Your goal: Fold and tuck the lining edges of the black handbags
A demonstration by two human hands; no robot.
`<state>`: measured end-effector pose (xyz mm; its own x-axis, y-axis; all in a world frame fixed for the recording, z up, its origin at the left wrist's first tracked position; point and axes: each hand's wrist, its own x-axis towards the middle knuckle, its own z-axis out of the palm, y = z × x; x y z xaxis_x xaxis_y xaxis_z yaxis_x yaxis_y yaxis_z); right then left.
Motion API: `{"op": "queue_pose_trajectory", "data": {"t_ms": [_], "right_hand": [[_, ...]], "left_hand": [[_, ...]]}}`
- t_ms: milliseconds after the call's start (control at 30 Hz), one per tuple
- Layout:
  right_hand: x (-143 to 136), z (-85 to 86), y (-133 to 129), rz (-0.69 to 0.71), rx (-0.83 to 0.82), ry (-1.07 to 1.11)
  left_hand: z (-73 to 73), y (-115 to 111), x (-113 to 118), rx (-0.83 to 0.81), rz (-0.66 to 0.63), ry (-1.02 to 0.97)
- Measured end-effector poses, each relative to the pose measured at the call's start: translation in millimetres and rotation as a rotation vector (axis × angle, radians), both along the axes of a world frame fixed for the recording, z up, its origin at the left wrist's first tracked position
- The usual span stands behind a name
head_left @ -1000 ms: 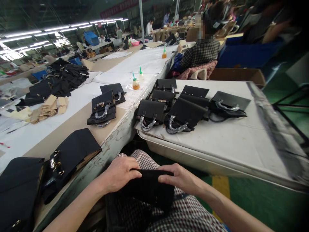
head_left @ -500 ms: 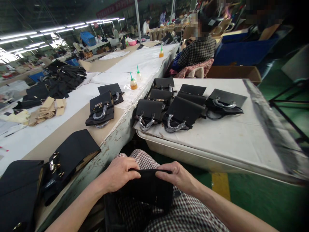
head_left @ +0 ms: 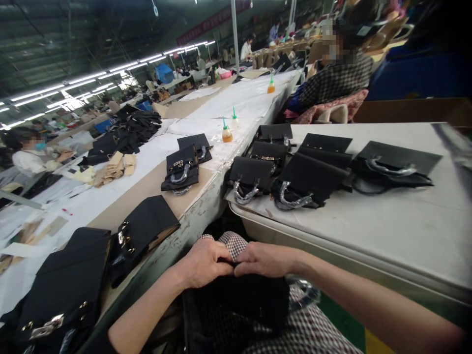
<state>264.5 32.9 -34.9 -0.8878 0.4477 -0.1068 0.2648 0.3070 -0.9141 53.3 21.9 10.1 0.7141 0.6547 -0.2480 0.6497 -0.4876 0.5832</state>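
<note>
A black bag (head_left: 250, 300) lies on my lap over checked cloth, with a plastic-wrapped handle showing at its right side. My left hand (head_left: 208, 263) pinches its top edge, thumb and fingers pressed together. Close beside it, my right hand (head_left: 263, 259) grips the same edge, its fingers curled and nearly touching the left thumb. Both hands hide part of the edge. Larger black bags with gold clasps (head_left: 66, 275) lie on the long table to the left.
Several black bags (head_left: 313, 179) rest on the white table (head_left: 391, 231) at right. Smaller bags (head_left: 180, 167), glue bottles (head_left: 226, 132) and tan pieces (head_left: 114, 167) are on the long table. A seated person (head_left: 339, 78) is beyond.
My right hand has moved left along the bag's edge, close to my left hand. A wrapped handle now shows at the bag's right. The view has turned left.
</note>
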Motion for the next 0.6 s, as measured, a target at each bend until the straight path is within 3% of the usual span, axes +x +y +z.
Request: {"op": "queue_pose_trajectory", "data": {"t_ms": [100, 167, 333, 433, 600], "right_hand": [[8, -3.0, -3, -0.044, -0.051, 0.011], [15, -4.2, -3, -0.095, -0.091, -0.005], [14, -0.8, 1, -0.078, -0.189, 0.022], [-5, 3.1, 6, -0.029, -0.091, 0.066], [-41, 6.1, 15, 0.016, 0.035, 0.090]], "left_hand": [[9.2, -2, -15, 0.018, 0.040, 0.048], [14.1, -5, -28, -0.003, 0.151, 0.074], [11.3, -16, -54, -0.275, 0.443, -0.021], [7.8, -22, -57, -0.368, 0.490, -0.083], [12.7, -27, -57, -0.319, 0.474, -0.069]]}}
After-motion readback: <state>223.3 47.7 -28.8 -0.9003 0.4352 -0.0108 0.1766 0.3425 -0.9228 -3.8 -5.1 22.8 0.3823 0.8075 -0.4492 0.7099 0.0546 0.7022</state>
